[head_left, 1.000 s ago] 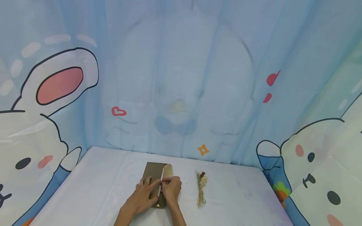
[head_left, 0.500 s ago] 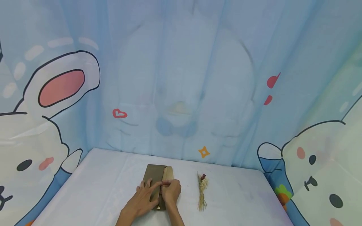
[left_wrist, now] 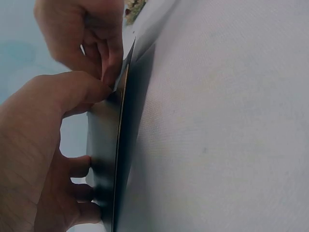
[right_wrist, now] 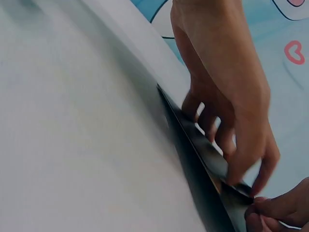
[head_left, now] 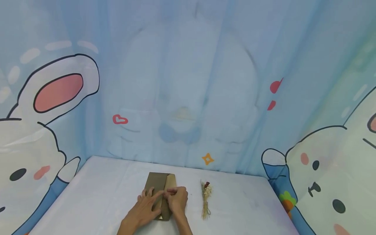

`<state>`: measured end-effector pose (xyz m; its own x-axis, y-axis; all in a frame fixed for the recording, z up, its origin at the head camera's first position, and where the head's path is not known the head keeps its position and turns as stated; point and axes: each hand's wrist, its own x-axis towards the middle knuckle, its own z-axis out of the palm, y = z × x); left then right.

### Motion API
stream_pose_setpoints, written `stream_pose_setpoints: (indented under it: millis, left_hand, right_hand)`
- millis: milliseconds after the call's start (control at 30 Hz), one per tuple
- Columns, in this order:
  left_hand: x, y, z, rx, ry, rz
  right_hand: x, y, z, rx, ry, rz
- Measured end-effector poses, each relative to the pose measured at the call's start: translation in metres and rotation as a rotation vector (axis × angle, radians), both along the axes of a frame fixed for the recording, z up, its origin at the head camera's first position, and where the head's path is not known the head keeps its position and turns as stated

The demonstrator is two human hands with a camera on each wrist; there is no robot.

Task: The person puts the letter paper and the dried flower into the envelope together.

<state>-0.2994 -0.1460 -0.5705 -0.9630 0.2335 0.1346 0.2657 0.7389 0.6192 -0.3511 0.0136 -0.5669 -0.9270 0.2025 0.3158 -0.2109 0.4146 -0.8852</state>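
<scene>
head view: brown envelope [head_left: 157, 183] on table [head_left: 235, 204], lt hand [head_left: 143, 208] fingers apart on it, rt hand [head_left: 177, 199] pinching flap [head_left: 170, 181] edge; pale seam line gone vs 1 s ago, so flap prob nearer flat.

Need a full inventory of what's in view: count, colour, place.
envelope: 1, dark brown with a tan part, on the table under the hands
dried flower bunch: 1, straw with cream and dark red blooms, on the table right of the envelope
table: 1, white, below the curtain
curtain: backdrop, count of panels unclear, pale blue, printed with rabbits, heart and star
left hand: 1, bare, fingers spread on the envelope
right hand: 1, bare, pinching the envelope
</scene>
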Motion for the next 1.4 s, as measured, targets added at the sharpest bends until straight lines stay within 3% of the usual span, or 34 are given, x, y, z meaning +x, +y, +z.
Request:
stream_pose_setpoints:
  millis: [133,400,600,1033,1400]
  left_hand:
    - [0.001,0.002,0.002,-0.003,0.027,0.009]
    - [0.003,0.004,0.003,0.024,0.011,-0.005]
    - [0.004,0.003,0.002,0.024,-0.001,-0.011]
    - [0.006,0.002,0.001,0.031,0.003,-0.013]
    - [0.002,0.002,0.000,0.037,-0.009,-0.007]
  right_hand:
    - [-0.003,0.021,0.003,0.002,0.097,-0.098]
    - [-0.005,0.071,0.012,0.013,0.105,-0.250]
    - [-0.007,0.094,0.011,0.003,0.130,-0.347]
    - [-0.004,0.117,-0.004,0.040,0.026,-0.515]
    - [-0.004,0.120,-0.011,0.069,-0.065,-0.517]
